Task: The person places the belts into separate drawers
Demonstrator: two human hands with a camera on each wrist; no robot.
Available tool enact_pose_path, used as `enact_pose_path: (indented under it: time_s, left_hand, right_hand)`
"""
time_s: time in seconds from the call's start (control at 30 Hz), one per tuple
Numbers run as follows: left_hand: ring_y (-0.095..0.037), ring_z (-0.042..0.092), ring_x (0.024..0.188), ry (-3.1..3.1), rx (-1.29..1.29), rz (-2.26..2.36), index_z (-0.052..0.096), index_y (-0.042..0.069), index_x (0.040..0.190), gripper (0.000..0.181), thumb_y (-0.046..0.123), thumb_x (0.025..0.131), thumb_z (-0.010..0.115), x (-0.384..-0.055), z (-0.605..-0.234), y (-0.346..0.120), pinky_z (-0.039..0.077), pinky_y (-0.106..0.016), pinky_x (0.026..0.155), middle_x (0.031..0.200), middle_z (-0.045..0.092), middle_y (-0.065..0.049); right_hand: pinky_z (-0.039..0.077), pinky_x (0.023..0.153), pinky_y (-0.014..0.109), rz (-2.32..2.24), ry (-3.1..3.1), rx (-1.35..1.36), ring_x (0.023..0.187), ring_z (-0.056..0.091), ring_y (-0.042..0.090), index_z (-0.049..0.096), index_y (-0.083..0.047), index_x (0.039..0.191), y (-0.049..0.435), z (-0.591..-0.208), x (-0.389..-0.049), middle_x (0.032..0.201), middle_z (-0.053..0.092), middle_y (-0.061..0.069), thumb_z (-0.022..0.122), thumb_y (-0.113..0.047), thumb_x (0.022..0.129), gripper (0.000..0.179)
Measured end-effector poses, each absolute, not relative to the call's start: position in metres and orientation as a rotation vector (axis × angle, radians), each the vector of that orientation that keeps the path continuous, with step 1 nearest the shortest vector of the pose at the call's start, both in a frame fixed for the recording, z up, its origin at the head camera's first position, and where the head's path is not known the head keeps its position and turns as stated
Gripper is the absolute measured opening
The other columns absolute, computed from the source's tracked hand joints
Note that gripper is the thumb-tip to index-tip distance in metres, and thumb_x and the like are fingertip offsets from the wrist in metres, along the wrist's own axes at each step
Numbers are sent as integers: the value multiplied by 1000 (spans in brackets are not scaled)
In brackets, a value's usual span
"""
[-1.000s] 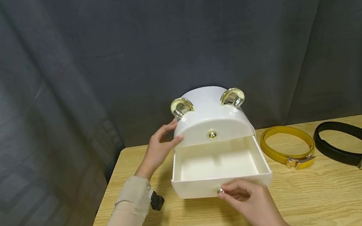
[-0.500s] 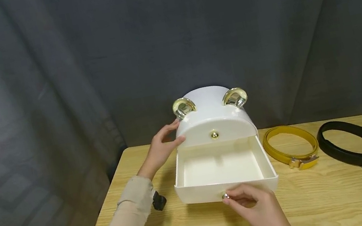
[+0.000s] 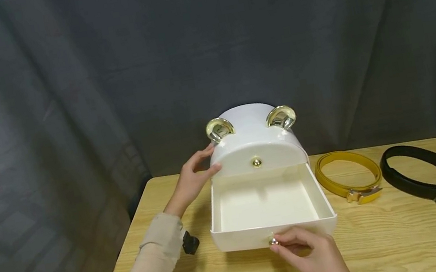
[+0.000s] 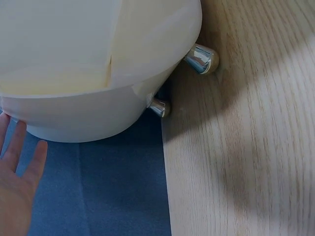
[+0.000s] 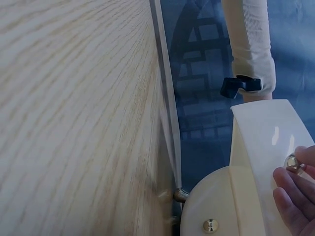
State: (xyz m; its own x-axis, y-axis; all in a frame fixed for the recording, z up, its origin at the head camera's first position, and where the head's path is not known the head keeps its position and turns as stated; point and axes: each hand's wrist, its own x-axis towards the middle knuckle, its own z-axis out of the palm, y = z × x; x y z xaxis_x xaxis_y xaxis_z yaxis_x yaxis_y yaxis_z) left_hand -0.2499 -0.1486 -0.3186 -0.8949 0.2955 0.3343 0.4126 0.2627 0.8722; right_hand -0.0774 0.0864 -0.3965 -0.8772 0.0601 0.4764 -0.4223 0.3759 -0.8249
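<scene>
Standing on the table [image 3: 394, 241] before a curtain [image 3: 250, 43]: the box [image 3: 254, 137], beside two belts [image 3: 332, 188]. I see the right hand [image 3: 315, 255] pinching its drawer knob [image 5: 292, 161], the left hand [image 3: 191, 183], fingers straight, touching the box.

Left hand [image 3: 192, 180] splayed, right hand [image 3: 314, 251] pinched

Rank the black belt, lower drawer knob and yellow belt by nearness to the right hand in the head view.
1. Lower drawer knob, pinched by the right hand
2. Yellow belt, right of the drawer
3. Black belt, farther right
</scene>
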Motion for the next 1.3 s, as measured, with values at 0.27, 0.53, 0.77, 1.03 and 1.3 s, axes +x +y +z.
enact_pose_path:
  time_s: [0.27,0.53,0.77,1.03,1.3]
  left_hand:
    - [-24,42,137,-2398,-692,-1727,58,3,135,46,11,92,72,-250,-320,-149,39,-49,105,152,44,-6]
    - [-22,41,137,-2401,-674,-1719,58,3,135,46,11,92,72,-249,-320,-151,41,-46,104,151,44,-4]
    - [-20,43,136,-2410,-664,-1729,58,4,135,46,13,92,72,-248,-320,-151,42,-44,104,151,45,-2]
    - [-21,42,137,-2408,-666,-1728,59,3,134,46,13,92,73,-248,-320,-149,41,-45,105,151,46,-3]
    - [-23,42,137,-2400,-678,-1744,58,3,135,46,13,92,72,-247,-320,-146,39,-49,106,152,44,-5]
  right_hand:
    - [57,65,23,1505,-2224,305,75,69,6,76,-23,83,86,-395,-74,86,71,-16,85,5,70,33]
    - [53,68,17,1399,-2197,464,76,68,5,78,-21,95,93,-400,-74,92,73,-13,85,3,72,33]
    - [52,69,16,1354,-2217,421,78,67,5,77,-23,99,108,-393,-66,96,73,-12,83,1,76,33]
    - [51,69,15,1271,-2273,251,76,68,5,77,-23,93,132,-381,-55,89,74,-12,84,2,75,32]
    - [51,69,13,1217,-2302,126,76,68,5,78,-21,92,158,-374,-48,85,74,-9,84,3,75,30]
